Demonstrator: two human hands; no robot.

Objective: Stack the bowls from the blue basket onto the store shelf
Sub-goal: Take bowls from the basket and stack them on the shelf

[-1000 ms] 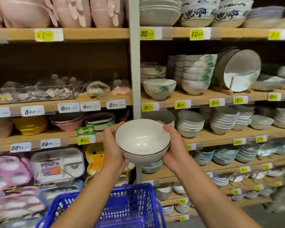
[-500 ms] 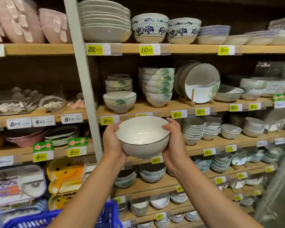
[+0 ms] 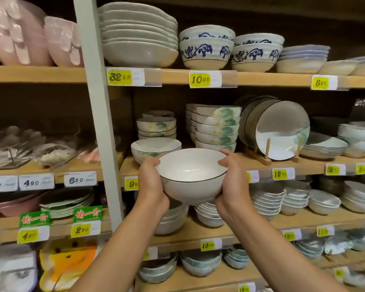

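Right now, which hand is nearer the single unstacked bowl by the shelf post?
Left. The left hand sits just below that shelf bowl; the right hand is further right, across the held bowl.

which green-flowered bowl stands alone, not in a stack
The wide black-rimmed bowl just behind the held white bowl, above the left hand; the others sit in stacks.

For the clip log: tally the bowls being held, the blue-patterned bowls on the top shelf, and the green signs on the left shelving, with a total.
Held white bowl: 1
Blue-patterned bowls: 4, in two stacks of two
Green signs: 2
Total: 7
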